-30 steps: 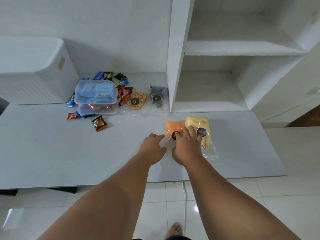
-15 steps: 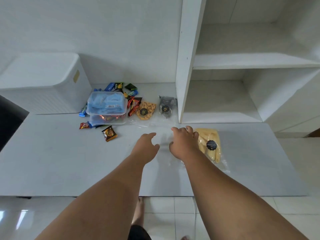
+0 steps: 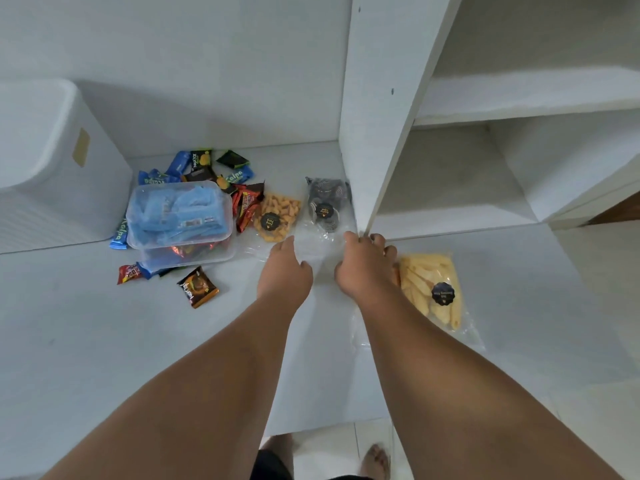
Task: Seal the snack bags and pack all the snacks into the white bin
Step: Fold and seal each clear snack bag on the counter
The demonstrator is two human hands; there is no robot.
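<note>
Head view: both hands hover at the clear open end of the dark bag (image 3: pixel 325 206) beside the shelf post (image 3: pixel 377 116), probably to press its seal. The left hand (image 3: pixel 284 268) is relaxed and holds nothing. The right hand (image 3: pixel 363 268) has bent fingers; I cannot tell whether it is gripping anything. The yellow bag (image 3: pixel 433 289) lies just to the right, and the bin (image 3: pixel 52 188) stands well apart on the left.

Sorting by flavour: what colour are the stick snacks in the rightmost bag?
Pale yellow sticks, clearest in head view.
</note>
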